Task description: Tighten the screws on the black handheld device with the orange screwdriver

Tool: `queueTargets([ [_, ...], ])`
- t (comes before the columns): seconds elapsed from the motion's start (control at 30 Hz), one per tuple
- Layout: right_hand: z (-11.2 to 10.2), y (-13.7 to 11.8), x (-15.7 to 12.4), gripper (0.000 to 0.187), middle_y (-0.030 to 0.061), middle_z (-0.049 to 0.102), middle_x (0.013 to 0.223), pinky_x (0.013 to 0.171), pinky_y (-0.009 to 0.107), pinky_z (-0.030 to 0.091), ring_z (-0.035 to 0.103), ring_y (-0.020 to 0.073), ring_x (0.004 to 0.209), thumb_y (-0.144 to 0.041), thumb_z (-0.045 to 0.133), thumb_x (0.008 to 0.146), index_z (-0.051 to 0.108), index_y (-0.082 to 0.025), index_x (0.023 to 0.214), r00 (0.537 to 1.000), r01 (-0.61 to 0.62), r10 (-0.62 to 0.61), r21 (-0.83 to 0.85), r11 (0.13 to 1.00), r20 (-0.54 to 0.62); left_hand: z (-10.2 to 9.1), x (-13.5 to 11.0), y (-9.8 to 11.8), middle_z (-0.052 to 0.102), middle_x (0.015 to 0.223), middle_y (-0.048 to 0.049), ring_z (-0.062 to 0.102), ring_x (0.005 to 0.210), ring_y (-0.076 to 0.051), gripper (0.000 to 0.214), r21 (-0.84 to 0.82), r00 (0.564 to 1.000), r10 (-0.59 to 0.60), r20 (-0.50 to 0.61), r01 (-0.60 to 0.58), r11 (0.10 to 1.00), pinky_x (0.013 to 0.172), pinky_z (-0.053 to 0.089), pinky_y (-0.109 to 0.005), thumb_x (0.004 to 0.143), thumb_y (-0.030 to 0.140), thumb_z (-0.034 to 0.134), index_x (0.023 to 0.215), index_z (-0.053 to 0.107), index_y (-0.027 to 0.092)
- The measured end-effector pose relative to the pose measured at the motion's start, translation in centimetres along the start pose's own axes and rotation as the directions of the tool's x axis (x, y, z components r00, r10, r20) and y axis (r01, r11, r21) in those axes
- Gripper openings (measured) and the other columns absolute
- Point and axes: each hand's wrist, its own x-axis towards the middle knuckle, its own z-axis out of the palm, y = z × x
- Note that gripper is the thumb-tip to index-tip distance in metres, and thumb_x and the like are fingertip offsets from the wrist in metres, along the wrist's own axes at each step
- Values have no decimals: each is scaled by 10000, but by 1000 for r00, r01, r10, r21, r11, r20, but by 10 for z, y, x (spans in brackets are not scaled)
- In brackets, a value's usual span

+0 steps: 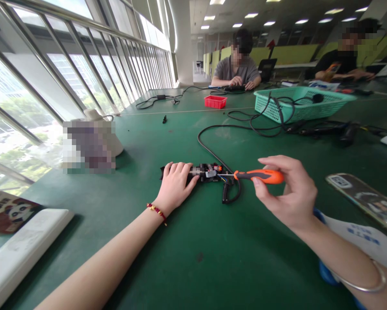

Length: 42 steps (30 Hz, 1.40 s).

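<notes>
A black corded device (pixel 196 171), its cable end laid open with metal parts and small wires exposed, lies on the green table. My left hand (pixel 179 178) is closed over its body and presses it to the tabletop, hiding part of it. In my right hand (pixel 286 189) is an orange and grey screwdriver (pixel 264 175), held by the handle between thumb and fingers. The thin shaft points left, and its tip is at the exposed inside of the device. A black cord (pixel 209 146) with a ribbed sleeve (pixel 225 192) loops beside that end.
A green basket (pixel 303 105) with cables stands at the back right, near a small red tray (pixel 215 102). A phone (pixel 364 200) lies right, a white block (pixel 28 245) left. Two people sit across the table (pixel 180 258); a railing (pixel 93 56) runs along the left.
</notes>
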Motion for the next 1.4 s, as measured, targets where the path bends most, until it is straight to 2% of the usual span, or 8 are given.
queueTargets([
  [0.2, 0, 1, 0, 249, 10, 616, 746, 643, 338, 514, 589, 198, 770, -139, 646, 692, 596, -258, 905, 998, 49, -48, -29, 998, 31, -1, 0, 0, 575, 1052, -83, 494, 1022, -235, 353, -8, 1000, -3, 13, 3, 1000, 1024, 279, -437, 915, 395, 348, 1135, 509, 170],
  [0.37, 0, 0, 0, 417, 55, 607, 951, 714, 382, 518, 590, 210, 825, -164, 649, 682, 552, -242, 1081, 1000, -7, 6, 35, 999, 7, -1, 0, 0, 576, 1038, -84, 494, 1013, -228, 333, -15, 1000, 0, 14, 0, 1000, 1026, 276, -432, 914, 339, 329, 1133, 507, 162],
  [0.53, 0, -2, 1, 252, 7, 616, 747, 698, 357, 512, 582, 181, 710, -143, 639, 703, 590, -257, 923, 997, 53, -52, -20, 998, 51, -1, 0, 0, 574, 1040, -79, 494, 1008, -224, 316, -15, 1000, 1, 10, 0, 1000, 1029, 271, -431, 906, 305, 320, 1128, 504, 175],
  [0.67, -1, -1, 0, 409, 59, 624, 946, 703, 367, 522, 600, 207, 814, -150, 655, 680, 559, -231, 1069, 1000, 6, -7, 31, 1000, 25, -1, 0, 0, 575, 1043, -79, 494, 1009, -226, 317, -18, 1000, 1, 13, -1, 1000, 1027, 273, -433, 905, 302, 318, 1125, 506, 173],
  [0.83, -1, 0, 2, 235, 1, 630, 744, 741, 375, 517, 592, 185, 726, -135, 637, 696, 596, -257, 892, 994, 100, -98, -30, 995, 55, -1, 0, 0, 575, 1037, -82, 491, 1015, -232, 330, -17, 1000, 0, 14, 0, 1000, 1024, 277, -432, 912, 346, 326, 1122, 510, 168],
  [0.97, -2, 2, 2, 404, 56, 612, 950, 714, 367, 521, 596, 208, 832, -142, 651, 672, 559, -232, 1055, 999, 22, -23, 33, 999, 24, -2, 0, 0, 573, 1032, -80, 490, 1016, -229, 327, -12, 1000, -4, 23, 4, 1000, 1024, 274, -426, 916, 337, 320, 1127, 506, 170],
  [1.27, -1, -1, -1, 463, 53, 596, 952, 710, 346, 515, 595, 191, 801, -148, 667, 674, 540, -236, 1111, 1000, -22, 22, 34, 999, -5, -1, 0, -1, 563, 1057, -85, 484, 1014, -242, 366, -20, 1000, 8, 9, -8, 1000, 1013, 282, -438, 884, 416, 392, 1136, 505, 176],
  [1.4, -2, -2, 0, 372, -12, 568, 700, 637, 308, 505, 565, 145, 616, -152, 665, 689, 579, -242, 1039, 997, -74, 74, 2, 997, 21, -1, -1, -1, 563, 1055, -86, 482, 1014, -246, 364, -10, 1000, 11, 9, -11, 1000, 1011, 283, -437, 868, 405, 421, 1139, 503, 176],
])
